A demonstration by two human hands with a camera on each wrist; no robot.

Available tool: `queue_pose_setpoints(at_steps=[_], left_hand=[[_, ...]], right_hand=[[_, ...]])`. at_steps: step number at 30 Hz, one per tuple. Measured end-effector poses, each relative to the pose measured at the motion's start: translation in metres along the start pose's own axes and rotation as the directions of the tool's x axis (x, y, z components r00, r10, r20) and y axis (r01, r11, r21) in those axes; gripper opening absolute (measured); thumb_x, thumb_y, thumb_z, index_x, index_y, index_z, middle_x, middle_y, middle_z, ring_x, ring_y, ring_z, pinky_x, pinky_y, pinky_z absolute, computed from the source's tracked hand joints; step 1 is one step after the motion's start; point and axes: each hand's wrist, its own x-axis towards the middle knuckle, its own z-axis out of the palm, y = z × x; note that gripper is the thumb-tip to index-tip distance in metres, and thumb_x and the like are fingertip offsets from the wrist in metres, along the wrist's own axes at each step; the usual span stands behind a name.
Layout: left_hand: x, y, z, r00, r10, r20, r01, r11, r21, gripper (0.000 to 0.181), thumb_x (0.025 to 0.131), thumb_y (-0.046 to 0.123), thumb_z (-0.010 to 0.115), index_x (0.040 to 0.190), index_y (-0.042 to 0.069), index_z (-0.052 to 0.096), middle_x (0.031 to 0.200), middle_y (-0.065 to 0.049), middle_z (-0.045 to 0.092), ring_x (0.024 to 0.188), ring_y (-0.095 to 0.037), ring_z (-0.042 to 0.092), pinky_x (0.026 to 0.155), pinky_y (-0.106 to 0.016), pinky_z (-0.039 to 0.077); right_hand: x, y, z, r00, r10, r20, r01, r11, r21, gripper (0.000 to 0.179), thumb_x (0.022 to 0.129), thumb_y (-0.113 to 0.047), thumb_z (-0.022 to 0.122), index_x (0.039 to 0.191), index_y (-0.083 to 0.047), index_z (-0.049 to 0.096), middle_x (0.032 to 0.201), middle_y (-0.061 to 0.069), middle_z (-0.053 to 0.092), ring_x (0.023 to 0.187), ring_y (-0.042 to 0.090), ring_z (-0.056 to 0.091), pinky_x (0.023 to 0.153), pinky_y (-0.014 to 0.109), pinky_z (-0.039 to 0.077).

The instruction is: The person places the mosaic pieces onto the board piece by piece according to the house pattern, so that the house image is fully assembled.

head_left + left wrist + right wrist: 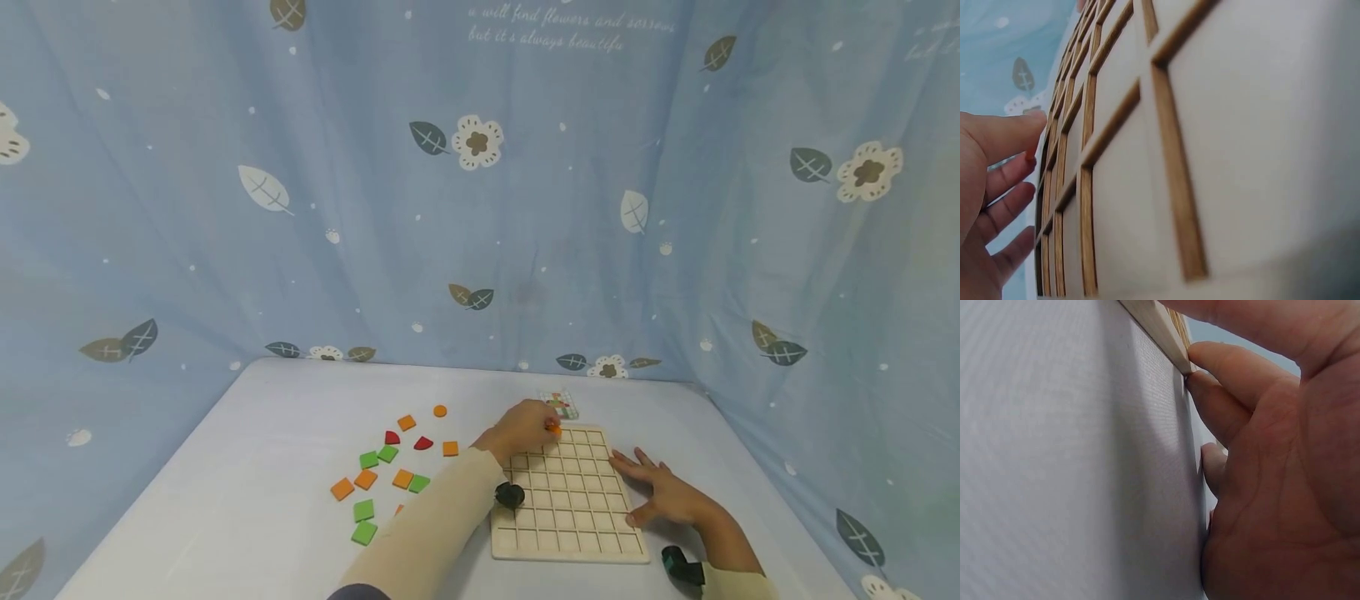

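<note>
In the head view, a pale wooden grid board [577,500] lies on the white table. My left hand [522,427] reaches over its far left part and pinches a small orange piece [555,432] at the far edge; its full shape is hidden by the fingers. The left wrist view shows the thumb and index finger of the left hand [982,150] together on a sliver of orange, with the other fingers loosely bent. Along the board's right edge, my right hand [667,493] rests with spread fingers. From the right wrist, the fingers [1216,359] touch the board's side [1163,331].
Left of the board lie scattered flat pieces: orange squares [342,489], green squares [363,510], red quarter-circles [423,443] and an orange circle [440,411]. A printed card [562,403] sits behind the board. My left sleeve [427,525] hides part of the table. A patterned curtain [360,250] encloses the back.
</note>
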Motion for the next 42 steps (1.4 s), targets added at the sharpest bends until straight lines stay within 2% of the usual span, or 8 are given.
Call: queue_pose_setpoints(at_steps=[5, 9, 15, 20, 25, 42], left_hand=[[0.008, -0.001, 0.007, 0.998, -0.061, 0.032, 0.063, 0.997, -0.045, 0.026, 0.086, 0.025, 0.076, 0.11, 0.015, 0.073, 0.098, 0.009, 0.067, 0.093, -0.007, 0.061, 0.081, -0.025, 0.049], [0.012, -0.002, 0.012, 0.995, -0.091, 0.038, 0.094, 0.992, -0.083, 0.023, 0.085, 0.025, 0.077, 0.106, 0.017, 0.074, 0.096, 0.011, 0.066, 0.09, -0.005, 0.06, 0.08, -0.026, 0.049], [0.017, -0.003, 0.016, 0.997, -0.074, 0.025, 0.075, 0.994, -0.083, 0.018, 0.084, 0.024, 0.078, 0.1, 0.017, 0.073, 0.089, 0.012, 0.064, 0.083, -0.004, 0.059, 0.077, -0.025, 0.049], [0.017, -0.002, 0.017, 0.997, -0.073, 0.036, 0.076, 0.994, -0.078, 0.017, 0.084, 0.025, 0.078, 0.098, 0.018, 0.073, 0.088, 0.012, 0.063, 0.081, -0.003, 0.058, 0.075, -0.025, 0.048], [0.015, 0.002, 0.016, 0.994, -0.097, 0.049, 0.101, 0.992, -0.08, 0.018, 0.084, 0.025, 0.078, 0.1, 0.018, 0.073, 0.091, 0.012, 0.065, 0.084, -0.005, 0.06, 0.075, -0.025, 0.049], [0.018, 0.004, 0.017, 0.993, -0.111, 0.044, 0.112, 0.993, -0.03, 0.021, 0.082, 0.03, 0.079, 0.101, 0.02, 0.075, 0.095, 0.012, 0.067, 0.088, -0.006, 0.062, 0.08, -0.027, 0.049]], right_hand=[[0.0, 0.002, -0.001, 1.0, -0.021, 0.0, 0.021, 1.0, 0.0, 0.103, 0.06, -0.034, 0.087, 0.148, -0.006, 0.04, 0.155, 0.017, 0.025, 0.141, 0.049, -0.004, 0.103, 0.068, -0.013], [-0.001, 0.002, -0.001, 0.999, -0.032, -0.006, 0.032, 0.999, -0.002, 0.103, 0.059, -0.035, 0.087, 0.147, -0.006, 0.042, 0.155, 0.016, 0.027, 0.142, 0.049, -0.002, 0.103, 0.067, -0.012], [-0.003, 0.002, -0.001, 0.999, -0.039, -0.007, 0.039, 0.999, 0.007, 0.104, 0.059, -0.034, 0.087, 0.147, -0.006, 0.041, 0.155, 0.016, 0.027, 0.142, 0.048, -0.002, 0.103, 0.067, -0.012], [-0.003, 0.003, -0.001, 0.999, -0.044, -0.005, 0.044, 0.999, 0.015, 0.103, 0.059, -0.033, 0.088, 0.147, -0.005, 0.041, 0.155, 0.017, 0.027, 0.142, 0.049, -0.003, 0.102, 0.068, -0.013], [-0.001, 0.003, -0.001, 0.999, -0.037, -0.007, 0.037, 0.999, 0.012, 0.103, 0.059, -0.033, 0.087, 0.147, -0.006, 0.042, 0.155, 0.017, 0.027, 0.142, 0.048, -0.003, 0.103, 0.068, -0.012], [-0.002, 0.002, 0.0, 0.999, -0.036, -0.031, 0.036, 0.999, 0.014, 0.104, 0.056, -0.034, 0.088, 0.146, -0.007, 0.044, 0.154, 0.016, 0.03, 0.142, 0.048, -0.001, 0.104, 0.067, -0.012]])
